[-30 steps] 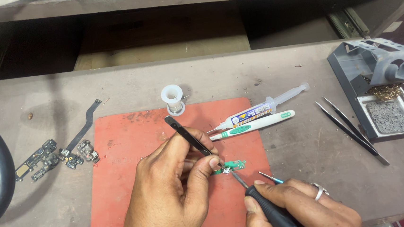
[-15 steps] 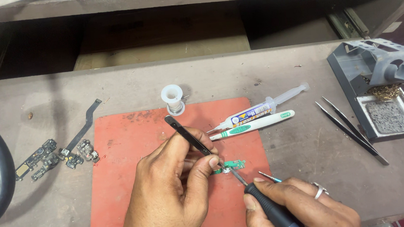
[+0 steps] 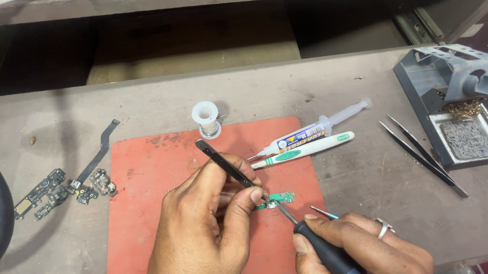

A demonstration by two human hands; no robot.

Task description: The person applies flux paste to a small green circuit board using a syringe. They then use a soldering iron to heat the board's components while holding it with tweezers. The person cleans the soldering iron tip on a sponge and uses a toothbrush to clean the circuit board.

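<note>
My left hand (image 3: 205, 231) grips black tweezers (image 3: 223, 162) whose tips press down on a small green circuit board (image 3: 277, 200) lying on the red mat (image 3: 144, 178). My right hand (image 3: 366, 248) holds a dark-handled soldering iron (image 3: 320, 246); its metal tip touches the board from the lower right. A thin teal-tipped wire (image 3: 322, 212) sticks out by my right fingers.
A white solder spool (image 3: 206, 118) stands at the mat's far edge. A syringe (image 3: 318, 127) and a white-green pen tool (image 3: 305, 149) lie at its right. Spare tweezers (image 3: 420, 154) and a grey iron stand with sponge (image 3: 453, 105) are far right. Small boards and a flex cable (image 3: 75, 183) lie left.
</note>
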